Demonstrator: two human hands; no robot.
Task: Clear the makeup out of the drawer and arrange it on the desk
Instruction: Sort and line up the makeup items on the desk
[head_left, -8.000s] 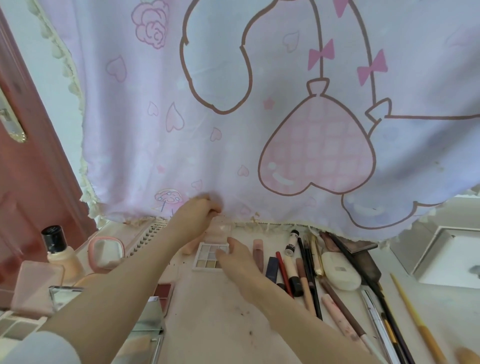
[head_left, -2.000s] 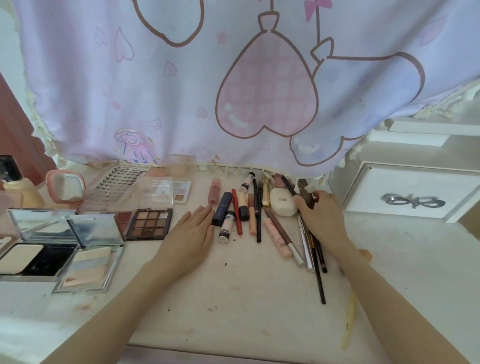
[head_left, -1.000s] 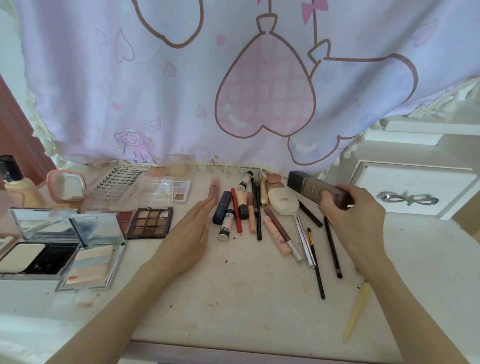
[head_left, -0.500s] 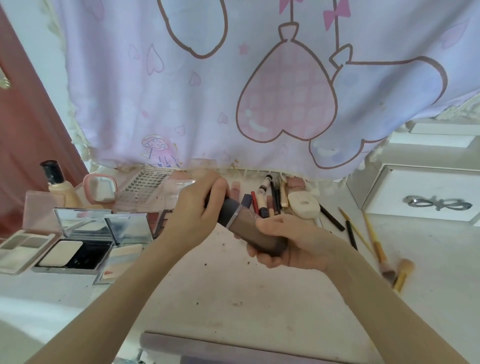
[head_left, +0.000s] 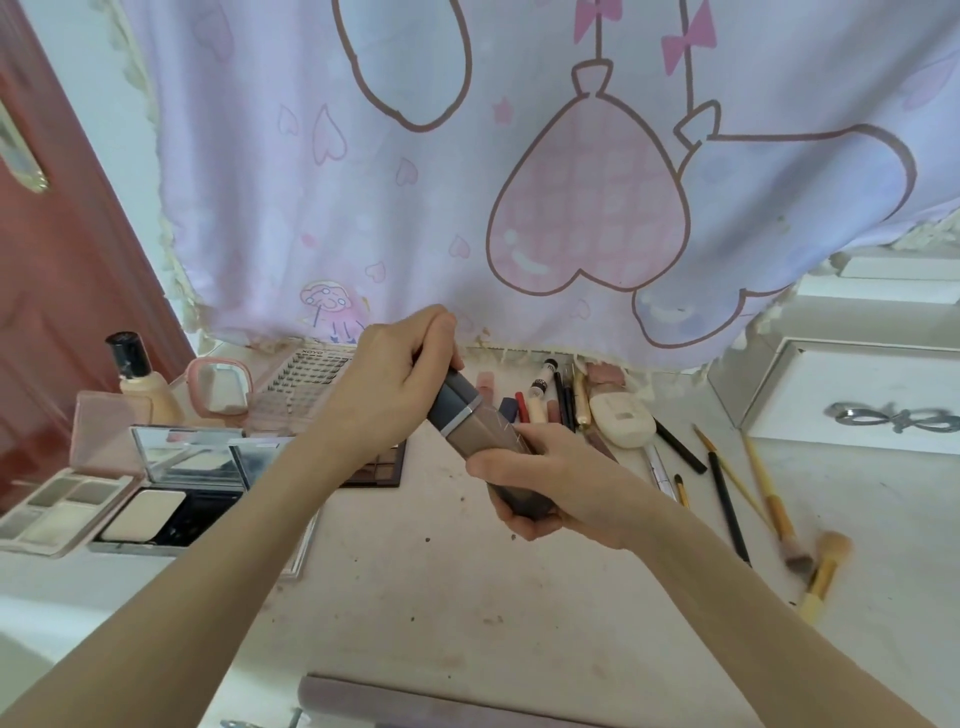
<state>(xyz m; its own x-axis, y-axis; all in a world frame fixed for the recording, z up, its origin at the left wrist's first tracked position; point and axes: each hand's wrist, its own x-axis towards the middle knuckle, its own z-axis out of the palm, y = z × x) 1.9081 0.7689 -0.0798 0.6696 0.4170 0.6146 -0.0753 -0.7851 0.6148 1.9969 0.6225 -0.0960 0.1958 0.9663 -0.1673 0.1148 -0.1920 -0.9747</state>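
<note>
Head view: both hands hold a brown tube (head_left: 480, 436) tilted above the middle of the desk (head_left: 467, 587). The left hand (head_left: 395, 384) curls its fingers round the tube's dark grey cap at the upper end; the right hand (head_left: 545, 488) wraps round the lower body, thumb across the front. Whether the cap is seated or partly off cannot be told from this angle.

Behind the hands, a row of lipsticks and pencils (head_left: 550, 400) lies side by side against the fringe of a pink curtain (head_left: 519, 182), with a cream oval case (head_left: 623, 423) just beside them. To the right, thin brushes (head_left: 727, 483) lie spread apart on the desk, and two yellow-handled brushes (head_left: 800, 545) rest near the edge.

On the left sit open compacts (head_left: 156, 499) with mirrored lids raised, a dark eyeshadow palette (head_left: 379, 470) partly hidden by the left wrist, a lash tray (head_left: 306, 379), a pink mirror (head_left: 221, 387) and a foundation bottle (head_left: 140, 384). A white box (head_left: 857, 395) with a silver bow stands at far right.
</note>
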